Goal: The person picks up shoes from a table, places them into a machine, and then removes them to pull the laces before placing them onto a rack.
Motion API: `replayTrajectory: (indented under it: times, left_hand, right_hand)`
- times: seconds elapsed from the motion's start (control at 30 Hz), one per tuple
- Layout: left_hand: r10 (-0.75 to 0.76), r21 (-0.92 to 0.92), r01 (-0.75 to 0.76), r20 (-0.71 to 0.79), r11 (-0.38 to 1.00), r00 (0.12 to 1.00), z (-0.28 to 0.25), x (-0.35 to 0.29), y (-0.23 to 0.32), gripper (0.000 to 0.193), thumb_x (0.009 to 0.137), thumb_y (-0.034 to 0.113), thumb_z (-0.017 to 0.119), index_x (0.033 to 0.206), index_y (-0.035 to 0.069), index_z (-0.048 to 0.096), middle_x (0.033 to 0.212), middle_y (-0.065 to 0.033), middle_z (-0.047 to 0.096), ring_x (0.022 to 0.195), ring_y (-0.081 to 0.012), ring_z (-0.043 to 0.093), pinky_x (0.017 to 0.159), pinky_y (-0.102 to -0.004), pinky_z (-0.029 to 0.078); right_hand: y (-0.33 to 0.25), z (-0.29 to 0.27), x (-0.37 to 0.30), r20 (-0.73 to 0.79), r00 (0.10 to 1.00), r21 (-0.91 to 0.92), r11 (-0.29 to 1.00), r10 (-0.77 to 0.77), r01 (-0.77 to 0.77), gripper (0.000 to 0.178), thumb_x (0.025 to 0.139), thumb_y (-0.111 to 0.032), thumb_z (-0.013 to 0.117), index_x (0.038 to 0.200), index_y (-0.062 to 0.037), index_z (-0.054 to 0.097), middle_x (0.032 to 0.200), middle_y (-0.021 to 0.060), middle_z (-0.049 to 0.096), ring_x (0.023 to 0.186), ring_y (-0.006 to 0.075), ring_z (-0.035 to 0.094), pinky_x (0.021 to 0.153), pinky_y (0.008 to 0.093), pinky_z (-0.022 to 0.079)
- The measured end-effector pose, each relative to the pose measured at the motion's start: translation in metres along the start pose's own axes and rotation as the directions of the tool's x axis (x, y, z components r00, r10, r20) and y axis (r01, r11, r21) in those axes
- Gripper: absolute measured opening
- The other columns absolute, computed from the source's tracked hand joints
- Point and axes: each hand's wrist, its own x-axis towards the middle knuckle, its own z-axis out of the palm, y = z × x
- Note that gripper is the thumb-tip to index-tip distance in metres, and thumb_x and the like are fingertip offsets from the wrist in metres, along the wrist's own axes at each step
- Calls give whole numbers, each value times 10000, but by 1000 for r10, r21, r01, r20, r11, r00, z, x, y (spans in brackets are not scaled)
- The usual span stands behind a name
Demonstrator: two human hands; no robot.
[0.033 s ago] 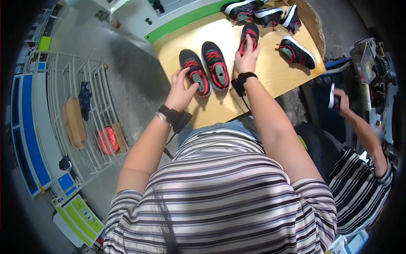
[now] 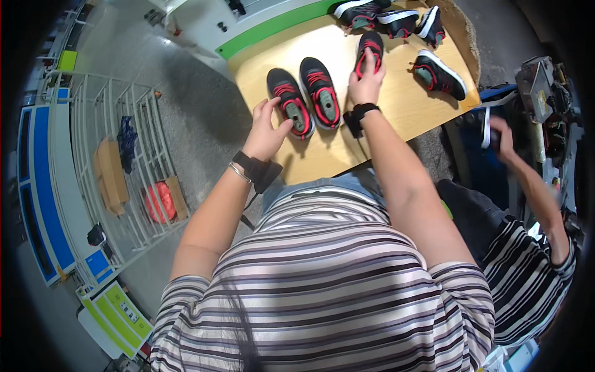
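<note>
A pair of black shoes with red laces lies side by side on the wooden table (image 2: 396,118). My left hand (image 2: 268,127) grips the heel end of the left shoe of the pair (image 2: 289,99); the right shoe of the pair (image 2: 320,92) lies beside it, untouched. My right hand (image 2: 367,77) reaches farther and closes over a third black and red shoe (image 2: 372,44). Both wrists wear a black band.
More shoes (image 2: 384,13) lie along the table's far edge, and a single one (image 2: 440,74) sits at its right. A co-worker in a striped shirt sits to the right, one hand (image 2: 503,139) raised. A white wire rack (image 2: 118,161) with boxes stands on the left.
</note>
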Motion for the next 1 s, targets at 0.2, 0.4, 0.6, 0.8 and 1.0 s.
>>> replayTrajectory:
  times: [0.2,0.4,0.6,0.8,1.0]
  left_hand:
    - [-148,-24,150,75,988,986,-32,-33,-58,651,874,252,697,1430,73,412,1447,-221,382,1353,-345,397,1107,-404,359]
    - [-343,-533,357,131,767,930,-9,0,-61,884,948,395,624,1570,116,60,1590,-117,241,1437,-279,295,1121,-458,317]
    - [-280,-611,529,459,589,843,4,23,-42,720,991,480,517,1557,180,188,1557,-53,332,1320,-229,462,1012,-406,437]
    - [-473,-578,502,217,643,854,-57,10,-76,523,1002,289,558,1458,91,394,1293,-73,626,1027,-138,653,795,-266,529]
    - [-567,-464,541,97,701,818,-50,8,-79,442,964,209,629,1371,87,508,1229,-43,645,972,-119,654,737,-228,512]
  right_hand:
    - [-4,-71,-74,366,931,344,926,19,-154,910,776,7,689,1532,-46,184,1384,264,415,1251,365,502,1064,393,409]
    - [-1,-67,-90,429,898,450,839,99,-307,780,800,-116,772,1438,40,352,1275,165,584,1151,208,591,1001,317,457]
    - [10,-92,-81,608,790,505,729,81,-463,754,779,-183,789,1420,-13,430,1266,198,589,1170,292,588,1001,373,458]
    - [103,-164,46,58,996,-113,991,-64,70,804,680,-166,839,1384,-13,481,1395,265,468,1330,387,424,1146,424,306]
    - [198,-185,127,91,873,-532,764,480,-365,993,620,-316,887,1440,-92,374,1487,237,375,1474,368,179,1210,480,123]
